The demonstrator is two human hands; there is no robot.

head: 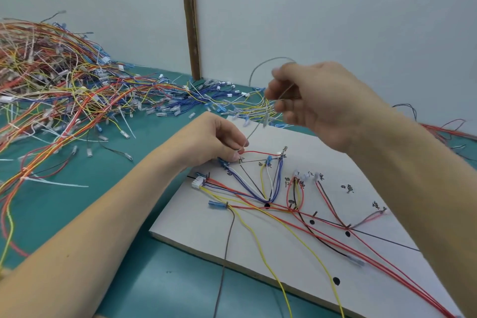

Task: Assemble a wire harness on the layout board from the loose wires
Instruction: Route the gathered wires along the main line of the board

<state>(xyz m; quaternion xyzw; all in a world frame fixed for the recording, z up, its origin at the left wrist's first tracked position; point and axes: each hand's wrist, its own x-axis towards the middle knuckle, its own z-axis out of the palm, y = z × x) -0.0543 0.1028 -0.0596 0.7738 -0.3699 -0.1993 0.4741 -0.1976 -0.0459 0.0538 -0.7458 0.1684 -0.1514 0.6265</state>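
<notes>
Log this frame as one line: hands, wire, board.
left hand: pinches grey wire end at board pin | right hand: holds same wire raised | layout board: partly wired

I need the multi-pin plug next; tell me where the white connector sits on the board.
In the head view, the white connector lies at the layout board's left edge, below the left hand.

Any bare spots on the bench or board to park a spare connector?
Bare green mat between the left forearm and the layout board's left edge. The board's near-left corner, short of the yellow wires, is also bare. Crowded: the loose wire pile at far left, and the board's middle.
</notes>
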